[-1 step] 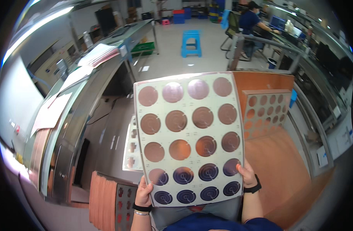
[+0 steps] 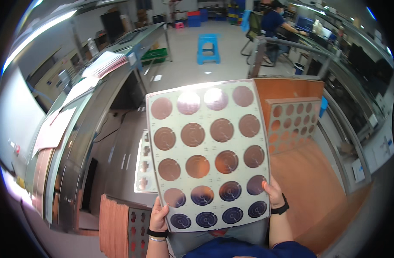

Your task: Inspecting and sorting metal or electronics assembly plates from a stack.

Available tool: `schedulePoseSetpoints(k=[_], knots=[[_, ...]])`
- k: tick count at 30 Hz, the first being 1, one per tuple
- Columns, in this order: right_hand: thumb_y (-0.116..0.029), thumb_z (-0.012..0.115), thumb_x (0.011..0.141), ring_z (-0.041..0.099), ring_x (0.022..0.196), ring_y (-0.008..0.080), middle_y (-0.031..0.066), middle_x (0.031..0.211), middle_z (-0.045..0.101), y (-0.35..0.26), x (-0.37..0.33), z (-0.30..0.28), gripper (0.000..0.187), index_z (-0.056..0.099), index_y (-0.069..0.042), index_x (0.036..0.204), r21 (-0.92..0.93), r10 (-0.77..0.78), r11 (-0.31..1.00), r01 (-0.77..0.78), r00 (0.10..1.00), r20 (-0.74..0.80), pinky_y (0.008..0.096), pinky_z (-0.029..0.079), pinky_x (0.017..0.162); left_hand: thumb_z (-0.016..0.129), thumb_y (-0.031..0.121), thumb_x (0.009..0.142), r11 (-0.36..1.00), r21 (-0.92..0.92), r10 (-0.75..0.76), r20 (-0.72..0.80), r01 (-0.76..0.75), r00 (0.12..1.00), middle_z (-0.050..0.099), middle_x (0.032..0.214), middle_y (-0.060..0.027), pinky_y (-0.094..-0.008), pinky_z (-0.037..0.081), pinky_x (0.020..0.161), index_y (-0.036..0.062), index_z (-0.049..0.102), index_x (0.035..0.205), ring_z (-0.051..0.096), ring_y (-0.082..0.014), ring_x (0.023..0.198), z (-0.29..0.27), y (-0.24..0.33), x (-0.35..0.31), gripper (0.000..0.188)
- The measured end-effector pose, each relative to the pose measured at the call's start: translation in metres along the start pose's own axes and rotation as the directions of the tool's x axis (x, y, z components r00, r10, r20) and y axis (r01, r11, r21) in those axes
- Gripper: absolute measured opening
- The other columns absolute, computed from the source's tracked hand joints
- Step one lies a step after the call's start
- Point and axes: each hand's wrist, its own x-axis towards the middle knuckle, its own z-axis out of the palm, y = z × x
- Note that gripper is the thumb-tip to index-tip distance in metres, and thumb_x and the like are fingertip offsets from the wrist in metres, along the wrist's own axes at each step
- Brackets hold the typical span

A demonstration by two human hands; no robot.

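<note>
Before me I hold up a pale panel printed with rows of round copper-coloured discs, each carrying fine curved lines. It is tilted, and light glares off two discs in its top row. My left hand is closed on the lower left edge, thumb on the face. At the lower right edge my right hand grips the panel, its thumb over a disc. The fingers behind the panel are hidden. To the left, partly covered by it, lies another pale panel with copper shapes.
A thick stack of copper-edged panels stands at lower left. On the right, more disc-patterned panels lean against an orange-brown board. A long bench runs along the left, holding papers. Farther off are a blue stool and a seated person.
The surroundings and the held panel sit slightly farther left in the picture. Both hands keep the same hold on the panel.
</note>
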Motion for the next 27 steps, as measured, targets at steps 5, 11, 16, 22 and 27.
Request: schedulePoseSetpoints(k=[5,11,16,22,27], knots=[[-0.02,0.053,0.091,0.047,0.113,0.0147,0.0073,0.126,0.049,0.005,-0.011,-0.02,0.049,0.038,0.002,0.132,-0.003,-0.11,0.994,0.112,0.974,-0.199,0.0285,0.035,0.096,0.05,0.013,0.092,0.99,0.026,0.138,0.007,-0.138,0.99,0.047,0.129,-0.0167,-0.0311,0.047,0.088,0.0075,0.025,0.141,0.055,-0.0218,0.106,0.023,0.013,0.025,0.055],[-0.015,0.047,0.093,0.051,0.1,0.0119,0.0036,0.111,0.054,-0.029,-0.041,-0.092,0.033,0.046,-0.001,0.124,-0.319,-0.442,0.897,0.305,0.643,-0.625,0.0268,0.041,0.086,0.051,0.018,0.092,0.969,0.206,0.15,-0.057,-0.135,0.987,0.05,0.124,-0.0175,-0.0347,0.052,0.083,0.005,0.032,0.136,0.058,-0.0257,0.103,0.019,0.019,0.042,0.05],[-0.011,0.044,0.094,0.046,0.115,0.0217,0.0114,0.129,0.043,-0.067,-0.042,-0.074,0.043,0.032,0.0,0.134,-0.256,-0.486,0.846,0.467,0.479,-0.731,0.0342,0.038,0.096,0.049,0.019,0.093,0.972,0.224,0.089,-0.077,-0.07,0.993,0.054,0.119,-0.0166,-0.0342,0.052,0.082,0.0019,0.041,0.128,0.059,-0.025,0.099,0.014,0.012,0.036,0.04],[-0.006,0.039,0.095,0.044,0.117,0.0246,0.0147,0.131,0.04,-0.05,-0.051,-0.132,0.044,0.028,0.001,0.137,-0.34,-0.452,0.865,0.37,0.279,-0.847,0.0383,0.039,0.097,0.049,0.018,0.093,0.973,0.225,0.065,-0.083,-0.045,0.994,0.056,0.115,-0.0161,-0.0339,0.051,0.083,0.0008,0.044,0.125,0.059,-0.0246,0.097,0.02,0.007,0.042,0.036],[-0.004,0.039,0.094,0.044,0.116,0.0255,0.0142,0.131,0.04,-0.029,-0.04,-0.179,0.043,0.029,-0.001,0.136,-0.329,-0.402,0.899,0.291,0.244,-0.883,0.0391,0.04,0.096,0.052,0.014,0.091,0.971,0.24,0.046,-0.117,-0.016,0.992,0.056,0.116,-0.0149,-0.0326,0.053,0.081,0.0022,0.042,0.127,0.059,-0.0238,0.097,0.019,0.009,0.046,0.039]])
